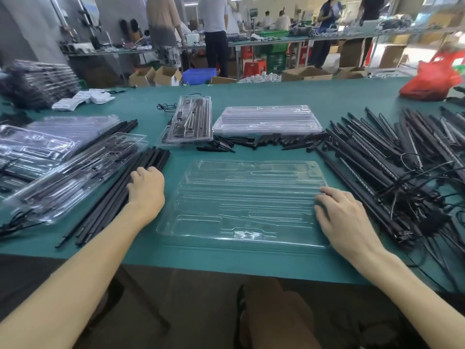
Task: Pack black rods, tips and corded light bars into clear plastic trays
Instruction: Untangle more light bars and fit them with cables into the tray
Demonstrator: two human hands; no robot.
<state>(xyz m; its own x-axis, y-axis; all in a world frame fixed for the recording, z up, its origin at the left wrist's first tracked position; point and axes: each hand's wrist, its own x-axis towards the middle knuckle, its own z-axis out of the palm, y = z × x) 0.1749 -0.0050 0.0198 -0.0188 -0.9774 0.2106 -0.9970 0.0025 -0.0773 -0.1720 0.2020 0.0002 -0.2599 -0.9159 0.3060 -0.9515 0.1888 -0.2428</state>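
Tray (241,197), clear and empty, square at the near counter (226,260) edge for easy loading. Right hand (347,217) flat on its right rim, fingers spread, pinning it steady. Left hand (147,190) beside it, fingers curled round rods (105,212). Beyond, tips (251,142) heaped; light bars (377,157) piled right.

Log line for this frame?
tray: empty, centre | left hand: on rods, grip unclear | right hand: flat on tray's right edge | light bars: piled right
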